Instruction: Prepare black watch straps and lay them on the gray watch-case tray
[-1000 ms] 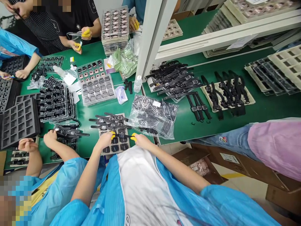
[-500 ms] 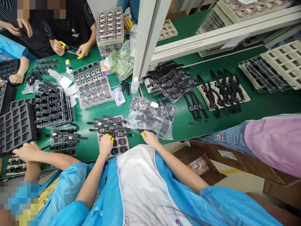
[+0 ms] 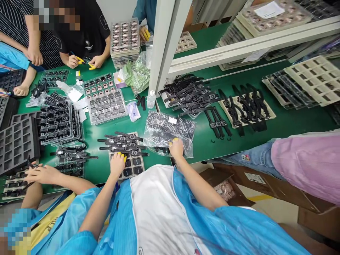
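My left hand [image 3: 117, 163], with yellow finger cots, rests on a small tray of black watch bodies [image 3: 132, 165] at the green table's near edge, just below several black strapped watches [image 3: 120, 142] laid across that tray. My right hand [image 3: 176, 147], also with yellow fingertips, reaches into the open mouth of a clear plastic bag of black straps [image 3: 167, 130] to the right of the tray. Whether its fingers hold a strap is hidden by the bag.
A co-worker's hands [image 3: 39, 173] work at trays on my left. Clear trays of watch bodies [image 3: 106, 104], black foam trays [image 3: 17, 143], a small bottle [image 3: 151, 99], a white post [image 3: 162, 46] and piles of strapped watches [image 3: 193, 94] fill the table. A person in pink [image 3: 305, 163] leans at right.
My right hand moved from the tray's edge rightward and up into the plastic bag. My left hand stayed on the tray. The co-worker's hands shifted left.
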Tool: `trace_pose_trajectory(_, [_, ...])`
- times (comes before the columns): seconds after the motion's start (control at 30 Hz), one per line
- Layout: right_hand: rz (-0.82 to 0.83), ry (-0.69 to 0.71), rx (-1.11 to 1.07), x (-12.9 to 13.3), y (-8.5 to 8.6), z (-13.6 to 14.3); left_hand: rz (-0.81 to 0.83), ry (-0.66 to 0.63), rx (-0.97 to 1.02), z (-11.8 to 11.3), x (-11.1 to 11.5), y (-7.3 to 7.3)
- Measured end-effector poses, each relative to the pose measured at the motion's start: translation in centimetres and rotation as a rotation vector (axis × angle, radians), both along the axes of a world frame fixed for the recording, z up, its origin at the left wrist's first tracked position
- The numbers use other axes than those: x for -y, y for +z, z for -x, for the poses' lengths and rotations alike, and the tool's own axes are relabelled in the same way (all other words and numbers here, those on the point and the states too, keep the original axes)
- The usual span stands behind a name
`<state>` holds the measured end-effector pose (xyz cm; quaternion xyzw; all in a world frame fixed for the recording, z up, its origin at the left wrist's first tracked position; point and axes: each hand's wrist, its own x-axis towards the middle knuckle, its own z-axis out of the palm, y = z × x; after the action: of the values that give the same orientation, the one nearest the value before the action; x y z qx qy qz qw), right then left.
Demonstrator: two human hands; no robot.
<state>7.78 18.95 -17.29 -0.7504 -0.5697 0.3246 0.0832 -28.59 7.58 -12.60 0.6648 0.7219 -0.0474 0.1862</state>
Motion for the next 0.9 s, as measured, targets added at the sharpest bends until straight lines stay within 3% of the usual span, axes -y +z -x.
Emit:
trace_pose_trajectory(0.2, [0.085,0.120,-0.114,4.2,3.5,0.9,0.046,0.190,0.209,0.5,1.9,1.8])
trace_pose_trajectory(0.27, [0.087,0.139,-0.288,6.6,5.8,2.5,0.030,0.207,0.442,-0.9,2.4,3.2])
trace_pose_trajectory(0.33, [0.093,0.125,-0.616,8.9,8.7,4.6,-0.025,0.211,0.765,-3.2,2.4,5.0])
trace_pose_trajectory(0.4, [0.213,0.141,-0.935,10.5,12.0,6.6,-0.074,0.165,0.987,-5.6,1.9,7.2])
trace_pose_trajectory(0.53, [0.502,0.216,-1.261,10.8,17.0,8.6,-0.142,-0.117,1.036,-8.5,0.5,11.0])
trace_pose_trajectory(0.67, [0.576,0.175,-1.354,9.8,18.1,8.6,-0.206,-0.274,0.991,-8.5,0.2,12.3])
trace_pose_trajectory(0.9, [0.701,-0.025,-1.561,10.1,17.9,8.8,-0.330,-0.226,0.897,-9.1,1.6,11.7])
